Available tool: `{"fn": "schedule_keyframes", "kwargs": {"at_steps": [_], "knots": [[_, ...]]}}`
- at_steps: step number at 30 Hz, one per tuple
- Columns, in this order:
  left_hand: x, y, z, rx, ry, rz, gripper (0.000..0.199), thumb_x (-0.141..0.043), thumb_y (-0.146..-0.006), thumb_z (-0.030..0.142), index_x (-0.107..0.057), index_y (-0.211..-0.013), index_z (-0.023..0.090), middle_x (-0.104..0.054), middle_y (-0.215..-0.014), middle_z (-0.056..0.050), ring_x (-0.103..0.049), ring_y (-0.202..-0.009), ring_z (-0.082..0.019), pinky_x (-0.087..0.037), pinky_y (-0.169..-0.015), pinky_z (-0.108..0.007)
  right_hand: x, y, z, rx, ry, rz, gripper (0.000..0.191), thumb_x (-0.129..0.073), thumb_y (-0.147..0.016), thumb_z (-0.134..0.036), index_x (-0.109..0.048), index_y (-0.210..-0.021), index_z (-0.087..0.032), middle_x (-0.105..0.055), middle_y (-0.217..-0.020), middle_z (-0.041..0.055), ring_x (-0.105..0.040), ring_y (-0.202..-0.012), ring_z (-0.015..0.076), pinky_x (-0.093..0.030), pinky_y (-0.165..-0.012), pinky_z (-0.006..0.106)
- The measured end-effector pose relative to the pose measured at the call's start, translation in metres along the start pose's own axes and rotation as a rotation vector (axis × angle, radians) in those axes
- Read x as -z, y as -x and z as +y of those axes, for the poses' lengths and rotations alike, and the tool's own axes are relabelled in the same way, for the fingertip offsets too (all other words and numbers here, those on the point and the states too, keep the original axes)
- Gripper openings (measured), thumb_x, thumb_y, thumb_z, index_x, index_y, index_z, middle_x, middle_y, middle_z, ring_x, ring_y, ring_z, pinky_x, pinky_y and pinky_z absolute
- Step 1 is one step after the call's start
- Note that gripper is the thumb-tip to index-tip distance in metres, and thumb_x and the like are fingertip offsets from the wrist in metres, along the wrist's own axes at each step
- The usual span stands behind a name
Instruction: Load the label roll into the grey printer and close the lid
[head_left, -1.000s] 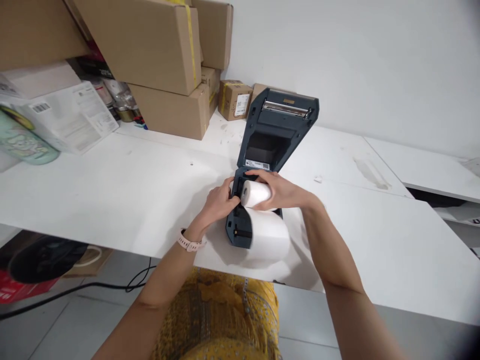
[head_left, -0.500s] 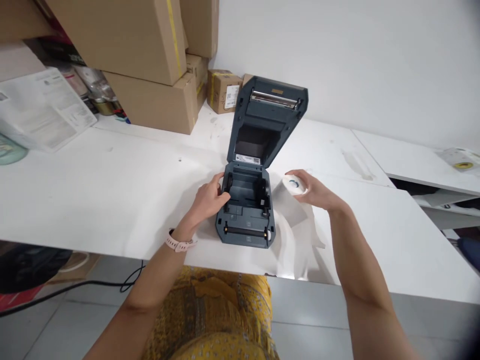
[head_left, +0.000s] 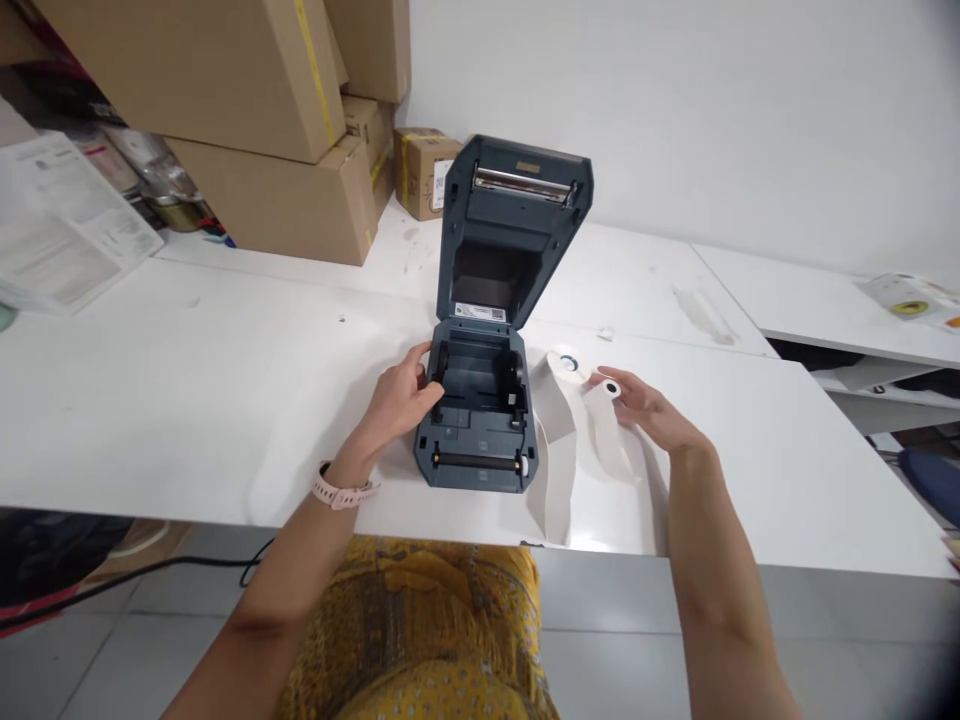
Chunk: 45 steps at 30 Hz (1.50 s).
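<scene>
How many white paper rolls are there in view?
2: the larger roll stands beside the open printer; the smaller roll is at the right hand. Others may be hidden.

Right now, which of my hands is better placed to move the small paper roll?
Probably your right hand: its fingers are at the small paper roll. Your left hand grips the far side of the open printer, which stands between it and the roll.
</scene>
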<state>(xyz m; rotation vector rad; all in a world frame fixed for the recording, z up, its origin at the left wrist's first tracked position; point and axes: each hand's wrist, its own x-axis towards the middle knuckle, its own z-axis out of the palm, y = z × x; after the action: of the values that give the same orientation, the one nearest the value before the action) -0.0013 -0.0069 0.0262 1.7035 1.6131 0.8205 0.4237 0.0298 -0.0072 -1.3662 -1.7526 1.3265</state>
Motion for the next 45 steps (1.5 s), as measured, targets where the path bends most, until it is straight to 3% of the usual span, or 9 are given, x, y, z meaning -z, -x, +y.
{"fn": "schedule_keyframes", "kwargs": {"at_steps": [2, 4, 7, 9, 12, 14, 20, 29, 45], "knots": [[0.0, 0.0, 0.0, -0.001, 0.018, 0.007, 0.067, -0.05, -0.079, 0.024, -0.052, -0.146, 0.016, -0.046, -0.063, 0.006, -0.048, -0.06, -0.015, -0.035, -0.061, -0.029, -0.011, -0.002, -0.002, 0.008, -0.071, -0.018, 0.056, -0.078, -0.083, -0.05, -0.062, -0.129, -0.024, -0.073, -0.129, 0.0144, -0.072, -0.079, 0.0196, -0.06, -0.069, 0.036], [-0.001, 0.0, 0.0, 0.007, 0.029, 0.012, 0.068, -0.05, -0.079, 0.024, -0.052, -0.146, 0.015, -0.046, -0.063, 0.006, -0.048, -0.06, -0.016, -0.035, -0.061, -0.029, -0.019, -0.001, -0.014, 0.06, -0.144, 0.036, 0.051, -0.08, -0.079, -0.056, -0.066, -0.116, -0.024, -0.078, -0.107, 0.0112, -0.073, -0.083, 0.0248, -0.061, -0.073, 0.04], [-0.001, 0.001, 0.001, 0.011, 0.019, 0.008, 0.068, -0.051, -0.078, 0.023, -0.052, -0.146, 0.015, -0.05, -0.065, 0.005, -0.049, -0.061, -0.016, -0.035, -0.063, -0.03, -0.033, 0.009, -0.054, 0.327, -0.221, 0.136, 0.048, -0.07, -0.082, -0.068, -0.068, -0.112, -0.03, -0.075, -0.088, 0.0065, -0.073, -0.085, 0.0288, -0.061, -0.083, 0.048], [0.0, 0.001, 0.002, 0.005, 0.003, 0.003, 0.069, -0.051, -0.078, 0.022, -0.051, -0.147, 0.015, -0.052, -0.067, 0.005, -0.05, -0.062, -0.016, -0.036, -0.064, -0.03, -0.05, 0.015, -0.093, 0.502, -0.191, 0.033, 0.05, -0.058, -0.09, -0.071, -0.068, -0.12, -0.032, -0.075, -0.089, 0.0059, -0.072, -0.082, 0.0278, -0.06, -0.081, 0.047], [0.001, 0.001, 0.002, 0.008, -0.015, 0.001, 0.071, -0.051, -0.079, 0.022, -0.05, -0.149, 0.015, -0.054, -0.068, 0.004, -0.052, -0.063, -0.017, -0.037, -0.064, -0.03, -0.091, 0.008, -0.147, 0.462, 0.16, -0.251, 0.045, -0.059, -0.098, -0.053, -0.061, -0.138, -0.032, -0.074, -0.118, 0.0084, -0.071, -0.103, 0.0274, -0.059, -0.084, 0.042], [0.001, 0.001, 0.002, 0.009, -0.031, 0.006, 0.071, -0.051, -0.078, 0.023, -0.05, -0.149, 0.014, -0.056, -0.07, 0.003, -0.052, -0.064, -0.017, -0.037, -0.064, -0.03, -0.119, -0.007, -0.165, 0.455, 0.423, -0.247, 0.049, -0.057, -0.1, -0.048, -0.056, -0.145, -0.027, -0.071, -0.129, 0.0108, -0.067, -0.116, 0.03, -0.057, -0.094, 0.045], [-0.001, 0.001, 0.0, 0.006, -0.056, -0.004, 0.072, -0.051, -0.08, 0.024, -0.048, -0.152, 0.015, -0.062, -0.075, 0.001, -0.058, -0.069, -0.02, -0.042, -0.067, -0.031, -0.162, -0.045, -0.147, 0.447, 0.731, -0.268, 0.049, -0.046, -0.105, -0.039, -0.05, -0.15, -0.021, -0.072, -0.127, 0.0136, -0.067, -0.116, 0.0323, -0.057, -0.097, 0.052], [-0.005, 0.002, -0.002, 0.026, -0.116, 0.016, 0.07, -0.054, -0.085, 0.03, -0.047, -0.154, 0.018, -0.072, -0.087, -0.004, -0.067, -0.084, -0.026, -0.048, -0.077, -0.034, -0.179, -0.021, -0.128, 0.534, 0.775, -0.152, 0.053, -0.033, -0.109, -0.035, -0.038, -0.16, -0.023, -0.035, -0.17, 0.0139, -0.042, -0.153, 0.0328, -0.041, -0.12, 0.064], [-0.003, 0.003, 0.002, 0.03, -0.104, 0.001, 0.068, -0.056, -0.088, 0.036, -0.046, -0.153, 0.017, -0.071, -0.087, -0.004, -0.066, -0.081, -0.025, -0.049, -0.078, -0.035, -0.171, -0.025, -0.126, 0.53, 0.684, -0.239, 0.06, -0.039, -0.108, -0.043, -0.027, -0.163, -0.025, -0.05, -0.16, 0.0123, -0.055, -0.142, 0.0321, -0.049, -0.115, 0.058]]}}
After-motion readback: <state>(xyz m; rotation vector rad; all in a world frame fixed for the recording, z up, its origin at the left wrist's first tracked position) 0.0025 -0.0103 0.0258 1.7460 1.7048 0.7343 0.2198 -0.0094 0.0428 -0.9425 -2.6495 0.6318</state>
